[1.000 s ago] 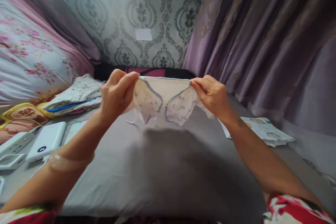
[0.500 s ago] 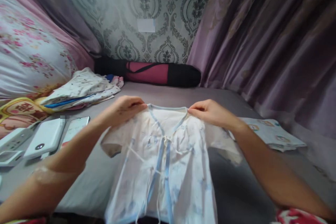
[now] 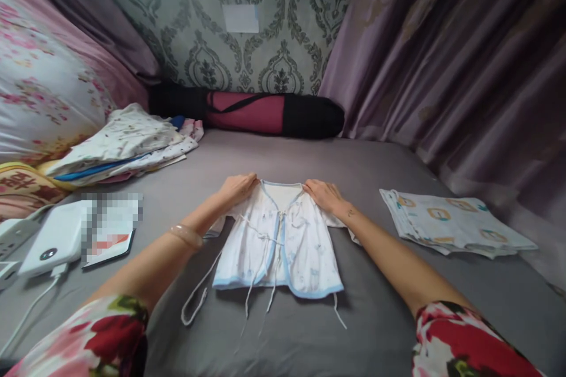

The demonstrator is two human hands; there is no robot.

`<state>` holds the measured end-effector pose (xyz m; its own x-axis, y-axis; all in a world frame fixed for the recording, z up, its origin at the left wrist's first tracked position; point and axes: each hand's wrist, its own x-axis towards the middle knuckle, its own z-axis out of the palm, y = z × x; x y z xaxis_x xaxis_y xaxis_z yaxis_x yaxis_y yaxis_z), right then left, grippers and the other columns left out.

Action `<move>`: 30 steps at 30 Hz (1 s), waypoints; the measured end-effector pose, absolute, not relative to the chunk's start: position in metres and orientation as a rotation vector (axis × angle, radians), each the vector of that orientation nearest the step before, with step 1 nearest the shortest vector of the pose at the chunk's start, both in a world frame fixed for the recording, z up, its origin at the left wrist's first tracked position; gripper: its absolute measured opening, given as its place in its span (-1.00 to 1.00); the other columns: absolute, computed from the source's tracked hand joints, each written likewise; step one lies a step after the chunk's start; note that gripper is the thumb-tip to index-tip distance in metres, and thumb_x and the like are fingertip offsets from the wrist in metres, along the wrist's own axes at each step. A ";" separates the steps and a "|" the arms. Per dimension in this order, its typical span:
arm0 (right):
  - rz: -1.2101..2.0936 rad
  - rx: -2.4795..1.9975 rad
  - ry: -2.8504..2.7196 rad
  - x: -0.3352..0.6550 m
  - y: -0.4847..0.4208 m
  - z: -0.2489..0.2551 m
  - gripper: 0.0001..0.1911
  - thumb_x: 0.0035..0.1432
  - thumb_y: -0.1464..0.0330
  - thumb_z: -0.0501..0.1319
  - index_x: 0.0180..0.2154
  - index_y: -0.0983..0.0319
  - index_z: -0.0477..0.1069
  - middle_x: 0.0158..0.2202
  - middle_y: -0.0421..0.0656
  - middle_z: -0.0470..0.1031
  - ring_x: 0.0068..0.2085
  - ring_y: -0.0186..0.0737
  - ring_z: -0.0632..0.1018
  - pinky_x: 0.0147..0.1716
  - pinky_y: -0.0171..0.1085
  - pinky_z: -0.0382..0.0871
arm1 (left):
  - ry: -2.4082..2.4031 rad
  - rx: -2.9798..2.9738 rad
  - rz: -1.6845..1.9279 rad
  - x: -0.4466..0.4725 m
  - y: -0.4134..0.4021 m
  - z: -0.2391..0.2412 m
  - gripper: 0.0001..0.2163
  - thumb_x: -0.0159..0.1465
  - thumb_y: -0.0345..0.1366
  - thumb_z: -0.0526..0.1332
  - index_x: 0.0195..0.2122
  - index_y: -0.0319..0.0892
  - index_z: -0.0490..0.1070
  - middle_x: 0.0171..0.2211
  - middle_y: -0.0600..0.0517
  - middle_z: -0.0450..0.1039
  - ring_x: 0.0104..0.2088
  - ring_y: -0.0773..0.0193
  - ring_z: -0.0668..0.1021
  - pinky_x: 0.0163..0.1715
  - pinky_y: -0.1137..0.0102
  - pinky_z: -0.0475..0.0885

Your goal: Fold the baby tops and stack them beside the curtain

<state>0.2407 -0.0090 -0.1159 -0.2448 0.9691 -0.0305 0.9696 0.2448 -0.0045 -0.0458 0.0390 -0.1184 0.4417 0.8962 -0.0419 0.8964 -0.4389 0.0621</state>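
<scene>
Head view: a small white shirt (image 3: 312,247) lies front up on the grey sheet (image 3: 283,156), between the two forearms, its neckline away from the person and its blue hem toward them. The left hand (image 3: 239,189) pinches one shoulder beside the collar, the right hand (image 3: 324,195) pinches the other — fingers bunched on both, though the exact tips are hard to make out. Thin white ties (image 3: 248,300) cross the front and trail past the hem; one curls on the sheet near the left forearm, which wears a bangle (image 3: 186,235).

Well to the right lies a folded cloth (image 3: 457,221) with orange prints. Left of the shirt are a phone (image 3: 108,258) — partly pixelated — and, just beside it, a white power bank (image 3: 53,241) with a cable (image 3: 33,306) plugged in. Behind them sits a clothes pile (image 3: 128,138), near a black and maroon bag (image 3: 247,113) along the wall (image 3: 177,23).
</scene>
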 end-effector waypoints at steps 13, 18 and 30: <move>-0.012 1.876 2.469 0.250 0.073 -0.122 -0.63 0.43 0.17 -0.14 -0.04 0.17 0.35 -0.03 -0.03 0.52 -0.05 -0.05 0.54 -0.20 -0.22 0.28 | 1.627 2.658 -0.021 -0.033 0.122 -0.126 -0.62 0.43 -0.09 -0.18 -0.09 -0.16 0.35 -0.13 -0.17 0.53 -0.16 0.03 0.58 -0.24 0.31 0.34; -0.154 2.038 2.454 0.251 0.097 -0.123 -0.67 0.40 0.20 -0.05 -0.09 0.19 0.41 -0.02 -0.01 0.52 -0.04 -0.07 0.52 -0.16 -0.23 0.29 | 1.708 2.548 0.072 -0.024 0.145 -0.123 -0.64 0.42 -0.11 -0.13 -0.08 -0.15 0.38 -0.12 -0.16 0.53 -0.12 0.04 0.56 -0.24 0.34 0.34; -0.456 2.247 2.509 0.238 0.124 -0.144 -0.72 0.29 0.26 0.13 -0.06 0.24 0.46 -0.05 -0.07 0.53 -0.05 -0.18 0.50 -0.10 -0.32 0.28 | 1.557 2.322 0.372 -0.027 0.156 -0.132 -0.63 0.25 -0.02 0.10 -0.22 -0.23 0.50 -0.34 -0.06 0.54 -0.32 0.20 0.52 -0.36 0.42 0.31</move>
